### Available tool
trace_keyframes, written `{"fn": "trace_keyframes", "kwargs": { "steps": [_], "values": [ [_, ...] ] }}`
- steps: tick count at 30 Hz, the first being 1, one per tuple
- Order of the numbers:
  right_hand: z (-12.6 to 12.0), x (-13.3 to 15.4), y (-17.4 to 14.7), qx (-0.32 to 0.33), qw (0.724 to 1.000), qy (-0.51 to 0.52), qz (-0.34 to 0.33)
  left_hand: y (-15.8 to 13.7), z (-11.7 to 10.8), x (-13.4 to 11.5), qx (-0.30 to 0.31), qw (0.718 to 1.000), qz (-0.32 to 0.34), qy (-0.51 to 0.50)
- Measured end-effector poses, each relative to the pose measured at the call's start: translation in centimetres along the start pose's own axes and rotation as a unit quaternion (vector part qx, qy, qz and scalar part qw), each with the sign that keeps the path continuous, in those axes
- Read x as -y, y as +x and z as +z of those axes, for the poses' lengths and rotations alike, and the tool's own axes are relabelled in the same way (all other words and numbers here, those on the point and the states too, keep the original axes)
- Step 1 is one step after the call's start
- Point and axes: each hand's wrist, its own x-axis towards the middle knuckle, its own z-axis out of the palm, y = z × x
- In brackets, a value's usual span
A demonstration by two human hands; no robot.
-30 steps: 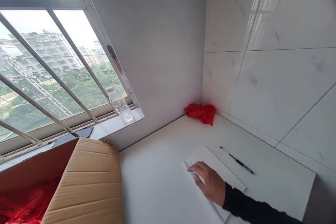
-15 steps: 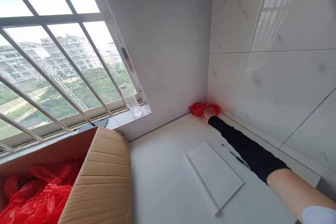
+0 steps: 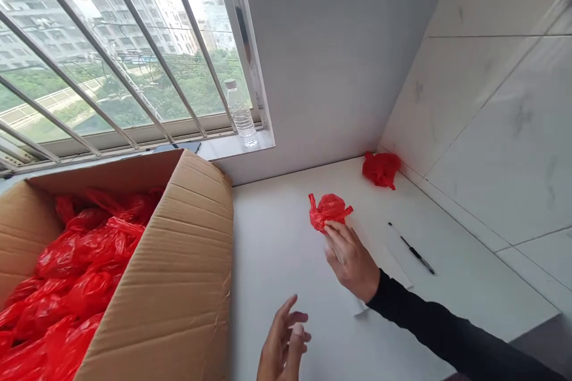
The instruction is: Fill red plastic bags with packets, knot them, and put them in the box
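My right hand [image 3: 351, 253], its arm in a black sleeve, has its fingers closed on a small knotted red plastic bag [image 3: 329, 209] over the white tabletop. What the bag contains is hidden. Lower down, my left hand [image 3: 286, 339] comes in from the bottom edge, fingers apart and slightly bent, holding nothing. A second red plastic bag [image 3: 381, 169] lies in the far corner against the walls. Beneath my right hand and forearm, a white sheet or booklet [image 3: 395, 262] is mostly covered. To its right lies a black pen [image 3: 413, 250].
A cardboard box [image 3: 179, 274] at the left holds several red plastic bags [image 3: 89, 250], its flap standing up toward the table. On the windowsill stands a clear water bottle [image 3: 241, 113], near a dark flat object [image 3: 179, 147]. Tiled wall [image 3: 491, 131] borders the table's right side.
My right hand has come back from the corner toward me with a red bag, leaving another red bag there. My left hand has entered from below. The view has shifted.
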Motion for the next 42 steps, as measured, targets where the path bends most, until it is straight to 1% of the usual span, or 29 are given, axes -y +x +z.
{"fn": "trace_keyframes", "kwargs": {
  "steps": [2, 4, 6, 8, 10, 12, 14, 15, 17, 19, 20, 22, 24, 25, 26, 27, 29, 31, 33, 36, 38, 40, 42],
  "values": [
    [0.5, 3.4, -3.3, 0.031, 0.999, 0.035, -0.008, 1.8, 0.8, 0.6, -0.006, 0.999, -0.008, -0.038],
    [0.8, 6.3, -6.1, 0.06, 0.996, 0.066, -0.025, 3.0, 1.2, 1.1, -0.008, 0.997, 0.008, -0.07],
    [0.6, 8.3, -8.1, 0.083, 0.99, 0.095, -0.064, 3.6, 1.1, 1.5, -0.01, 0.994, 0.047, -0.094],
    [-0.2, 9.1, -8.9, 0.108, 0.984, 0.127, -0.067, 3.5, 0.8, 1.9, -0.02, 0.992, 0.071, -0.1],
    [-1.2, 8.9, -8.6, 0.12, 0.978, 0.171, -0.028, 3.0, 0.3, 2.2, -0.034, 0.993, 0.071, -0.094],
    [-1.9, 7.7, -7.4, 0.098, 0.975, 0.197, 0.014, 2.3, -0.3, 2.2, -0.036, 0.994, 0.063, -0.085],
    [-2.0, 6.4, -6.2, 0.079, 0.98, 0.183, 0.008, 1.7, -0.7, 2.0, -0.023, 0.995, 0.059, -0.079],
    [-1.9, 5.7, -5.7, 0.086, 0.983, 0.165, -0.004, 1.3, -0.9, 1.8, -0.01, 0.996, 0.061, -0.071],
    [-1.3, 4.7, -5.0, 0.131, 0.982, 0.136, -0.034, 0.9, -1.2, 1.5, 0.022, 0.996, 0.069, -0.047],
    [-0.8, 3.9, -4.7, 0.174, 0.974, 0.138, -0.052, 0.6, -1.6, 1.6, 0.034, 0.996, 0.076, -0.022],
    [-0.6, 3.6, -4.6, 0.184, 0.97, 0.147, -0.052, 0.6, -1.9, 1.8, 0.026, 0.997, 0.074, -0.015],
    [-0.8, 2.9, -4.6, 0.181, 0.969, 0.165, -0.039, 0.6, -2.3, 2.3, -0.013, 0.999, 0.051, -0.01],
    [-1.5, 2.2, -4.6, 0.173, 0.971, 0.167, -0.011, 0.5, -2.6, 2.7, -0.061, 0.998, 0.02, 0.007],
    [-1.9, 2.0, -4.6, 0.176, 0.971, 0.164, 0.006, 0.3, -2.6, 2.7, -0.08, 0.996, 0.018, 0.023],
    [-2.3, 1.9, -4.6, 0.184, 0.969, 0.163, 0.022, 0.1, -2.4, 2.5, -0.091, 0.994, 0.034, 0.044],
    [-2.7, 2.0, -4.7, 0.196, 0.966, 0.165, 0.033, -0.1, -2.2, 2.2, -0.093, 0.991, 0.064, 0.07],
    [-3.3, 2.4, -4.9, 0.22, 0.957, 0.183, 0.038, -0.4, -1.5, 1.2, -0.065, 0.981, 0.136, 0.125],
    [-3.4, 3.0, -5.1, 0.241, 0.947, 0.211, 0.021, -0.4, -0.7, 0.2, -0.031, 0.968, 0.181, 0.171],
    [-3.0, 3.4, -5.4, 0.25, 0.941, 0.228, 0.006, 0.1, -0.1, -0.3, -0.019, 0.959, 0.204, 0.194],
    [-2.3, 3.2, -5.8, 0.243, 0.943, 0.226, 0.004, 0.9, -0.4, 0.1, -0.03, 0.945, 0.246, 0.212],
    [-2.3, 2.6, -6.0, 0.239, 0.945, 0.224, 0.019, 1.1, -1.0, 0.6, -0.035, 0.939, 0.26, 0.222],
    [-2.7, 2.1, -6.1, 0.24, 0.943, 0.224, 0.049, 1.1, -1.6, 0.9, -0.048, 0.938, 0.262, 0.224],
    [-3.2, 1.8, -6.1, 0.23, 0.944, 0.228, 0.07, 0.9, -1.7, 0.9, -0.06, 0.938, 0.26, 0.223]
  ]
}}
